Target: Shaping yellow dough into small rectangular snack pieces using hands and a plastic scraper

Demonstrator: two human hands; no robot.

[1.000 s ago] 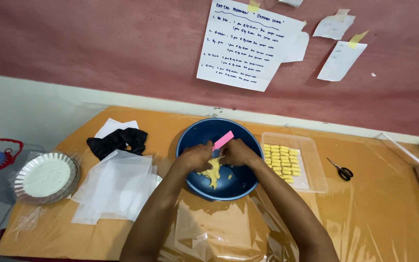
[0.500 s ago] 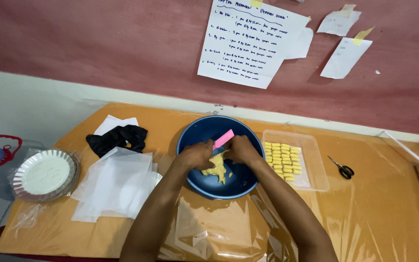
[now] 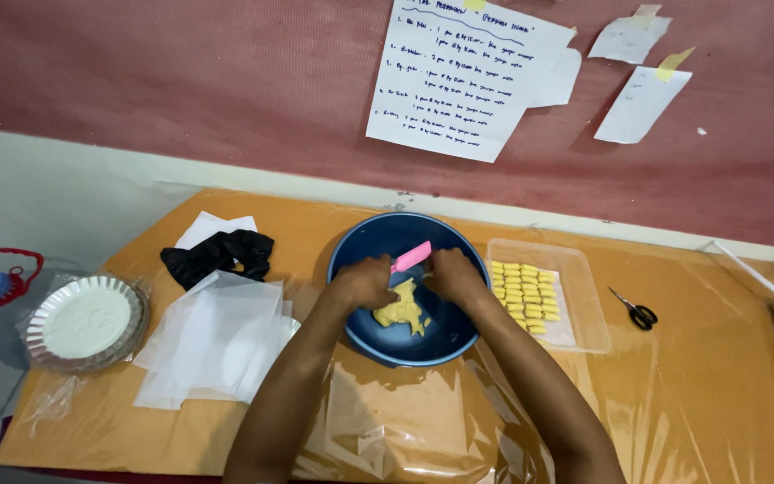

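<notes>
Fingertips (image 3: 398,280) hidden over dough (image 3: 402,312); pink scraper (image 3: 412,256) half-covered

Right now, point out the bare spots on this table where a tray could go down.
The widest free patch is the plastic-covered top right of the blue bowl, below the scissors and the clear tray of yellow pieces. A narrower strip lies behind the bowl along the wall. The left side is crowded: white sheets, black gloves, foil plate.
</notes>
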